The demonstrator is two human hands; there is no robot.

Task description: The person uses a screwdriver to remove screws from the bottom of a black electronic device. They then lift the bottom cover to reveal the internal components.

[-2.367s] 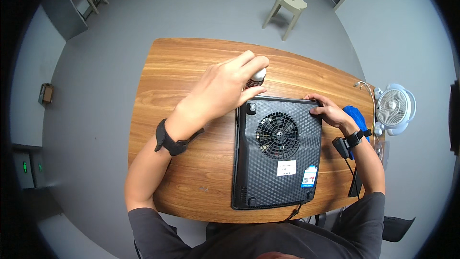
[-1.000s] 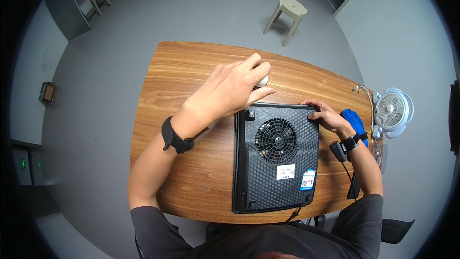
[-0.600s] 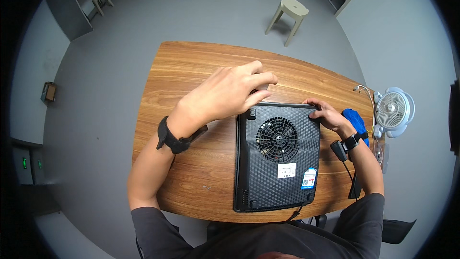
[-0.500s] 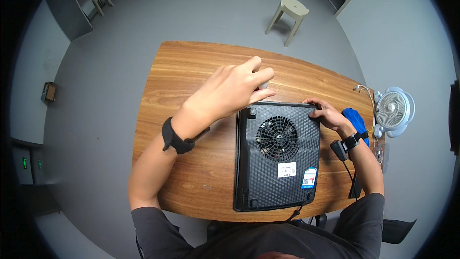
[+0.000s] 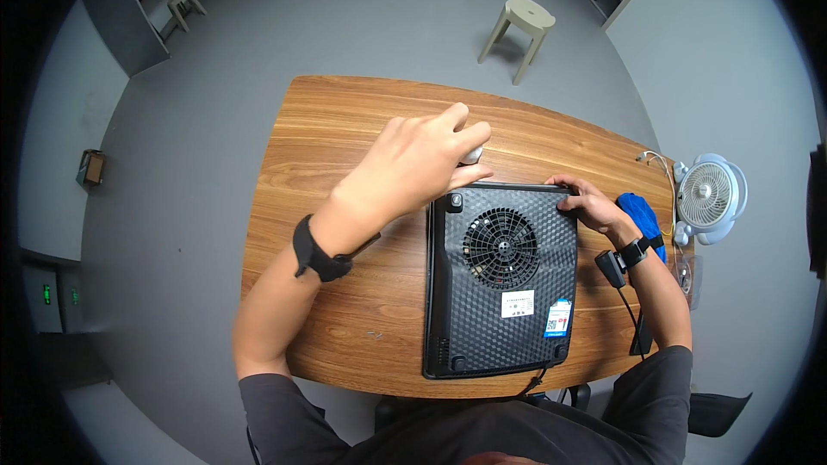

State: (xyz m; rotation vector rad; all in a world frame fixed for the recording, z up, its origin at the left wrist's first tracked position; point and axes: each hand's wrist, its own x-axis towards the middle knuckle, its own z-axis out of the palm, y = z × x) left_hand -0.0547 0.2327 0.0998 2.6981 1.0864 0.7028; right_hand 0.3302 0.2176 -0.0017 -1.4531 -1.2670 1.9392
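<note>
On the counter (image 5: 327,120) lies the black appliance (image 5: 482,310), its far right corner pinched in your right hand (image 5: 596,208); your left hand (image 5: 418,157) grips a white-ended object (image 5: 471,156), which could slip if tilted.

Appliance (image 5: 489,303) on table (image 5: 336,146); left hand (image 5: 422,155), tool (image 5: 472,156) in it, by the far left corner, right hand (image 5: 593,209) on the far right one. Fan (image 5: 708,194) at table's right edge, bundle (image 5: 637,211) between fan and right hand. Stool (image 5: 528,13) beyond table, box (image 5: 91,168) well left.

Even light fades into black, curved edges.
</note>
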